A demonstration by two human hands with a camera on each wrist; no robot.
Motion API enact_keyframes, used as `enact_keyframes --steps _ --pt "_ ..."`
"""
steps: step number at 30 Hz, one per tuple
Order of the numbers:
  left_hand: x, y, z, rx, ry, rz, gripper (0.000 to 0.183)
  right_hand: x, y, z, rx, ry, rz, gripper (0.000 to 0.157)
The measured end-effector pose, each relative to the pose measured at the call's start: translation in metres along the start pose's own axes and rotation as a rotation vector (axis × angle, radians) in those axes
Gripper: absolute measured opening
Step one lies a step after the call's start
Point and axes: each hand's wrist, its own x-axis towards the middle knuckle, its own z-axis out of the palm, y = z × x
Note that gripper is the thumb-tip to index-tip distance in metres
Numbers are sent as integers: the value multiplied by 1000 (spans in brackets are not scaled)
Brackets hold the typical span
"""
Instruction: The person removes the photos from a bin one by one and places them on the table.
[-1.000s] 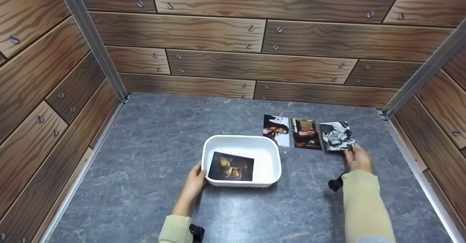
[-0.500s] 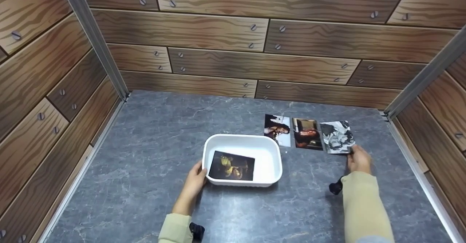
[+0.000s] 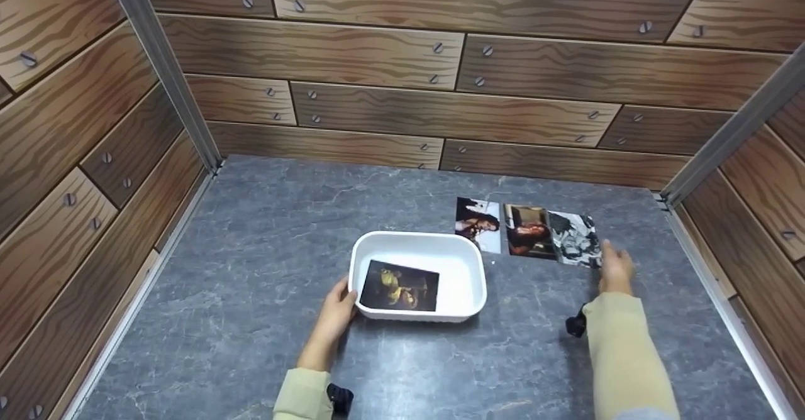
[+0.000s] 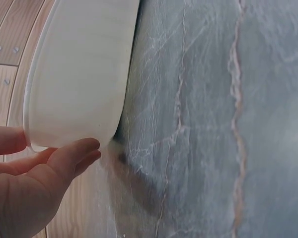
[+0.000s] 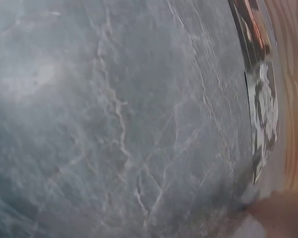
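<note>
A white plastic tub [image 3: 462, 241] stands on the table, and a dark picture card [image 3: 402, 288] lies flat inside it. At its left end, my left hand [image 3: 338, 307] pinches the wall and rim. Seen in the left wrist view, the thumb and fingers of the left hand [image 4: 35, 183] meet the end of the tub [image 4: 84, 74]. My right hand [image 3: 617, 271] is at the right edge of a black-and-white picture card [image 3: 575, 239], its fingertips close to the lower corner. This card also shows, blurred, in the right wrist view, above the right hand [image 5: 283, 213].
Left of the black-and-white card lie a brown-toned picture card [image 3: 529, 234] and a pale-background one [image 3: 479, 225], in one row behind the tub. Wood-print walls [image 3: 377, 55] enclose the grey marbled table [image 3: 251, 250] at the back and sides.
The black-and-white card has shifted left, up against the brown-toned card. My right hand has moved slightly left and its fingers have come off the card's corner. The left hand and tub stay put.
</note>
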Motion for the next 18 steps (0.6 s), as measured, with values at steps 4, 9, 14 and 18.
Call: enact_keyframes --steps 4,9,14,18 --pt "-1 -1 -1 -10 -8 6 48 -15 -10 25 -11 -2 -137 76" --pt "0 0 -3 -48 -15 11 48 -52 -22 78 -88 -179 -318 68" --pt "0 0 -2 -46 -24 -11 49 -104 -19 125 -103 -494 -408 54" --pt "1 -2 -1 -35 -26 -28 49 -138 -4 152 -196 -766 -423 50"
